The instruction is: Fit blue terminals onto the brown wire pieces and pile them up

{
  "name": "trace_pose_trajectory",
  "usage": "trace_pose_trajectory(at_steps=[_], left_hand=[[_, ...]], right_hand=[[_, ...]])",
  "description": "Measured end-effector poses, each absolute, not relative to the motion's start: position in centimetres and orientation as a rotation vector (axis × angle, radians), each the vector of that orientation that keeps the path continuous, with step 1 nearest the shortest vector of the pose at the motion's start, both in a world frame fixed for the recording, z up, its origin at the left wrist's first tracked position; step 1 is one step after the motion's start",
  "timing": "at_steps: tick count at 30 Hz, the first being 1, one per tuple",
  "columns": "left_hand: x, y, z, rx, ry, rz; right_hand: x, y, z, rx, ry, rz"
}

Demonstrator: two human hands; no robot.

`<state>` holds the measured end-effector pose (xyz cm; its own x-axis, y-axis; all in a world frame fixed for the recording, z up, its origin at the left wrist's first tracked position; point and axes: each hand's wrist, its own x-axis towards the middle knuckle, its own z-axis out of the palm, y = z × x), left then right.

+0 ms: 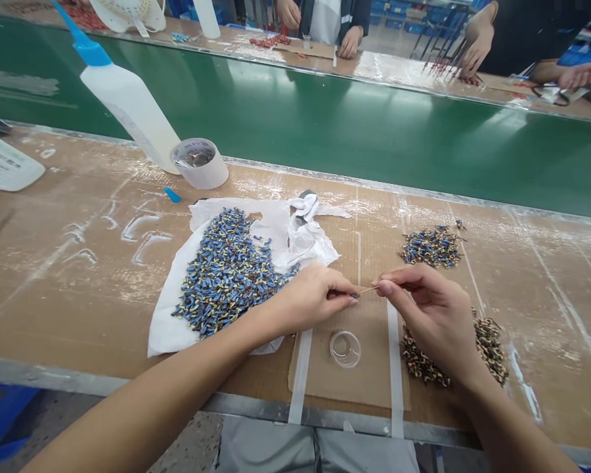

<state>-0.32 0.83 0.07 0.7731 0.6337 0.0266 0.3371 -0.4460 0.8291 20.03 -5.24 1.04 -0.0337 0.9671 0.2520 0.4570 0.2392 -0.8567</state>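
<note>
My left hand (311,297) is closed in a pinch on a tiny blue part (354,296) just right of a big heap of small blue parts (224,272) lying on a white plastic sheet (170,328). My right hand (431,314) pinches a thin stick (368,289) whose tip meets the part between the two hands. A small clear round dish (345,348) sits on the cardboard below the hands. Under my right wrist lies a pile of dark striped parts (490,351).
A smaller blue-part pile (431,246) lies at the right. A squeeze bottle (123,92), a tape roll (201,164) and a blue cap (172,194) stand at the back left. Behind runs a green conveyor belt (325,118); other people's hands (349,43) work beyond it.
</note>
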Motion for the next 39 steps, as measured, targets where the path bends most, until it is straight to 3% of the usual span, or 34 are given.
trace_pose_trajectory(at_steps=[3, 8, 12, 20, 39], left_hand=[[-0.5, 0.9, 0.3, 2.027, 0.726, 0.391], [-0.6, 1.0, 0.6, 1.938, 0.715, 0.381], [-0.7, 1.2, 0.4, 1.867, 0.723, 0.386], [-0.7, 1.3, 0.1, 1.881, 0.828, 0.385], [-0.5, 1.1, 0.1, 1.887, 0.908, 0.484]], right_hand=[[20.5, -5.3, 1.7, -1.245, -1.550, 0.941], [19.5, -5.6, 2.8, -1.002, -1.985, 1.166], [19.4, -5.6, 3.2, -1.005, -2.177, 1.123], [26.6, -3.5, 2.5, -1.665, -2.119, 0.766], [25.5, -4.0, 1.1, -1.768, -2.004, 0.723]])
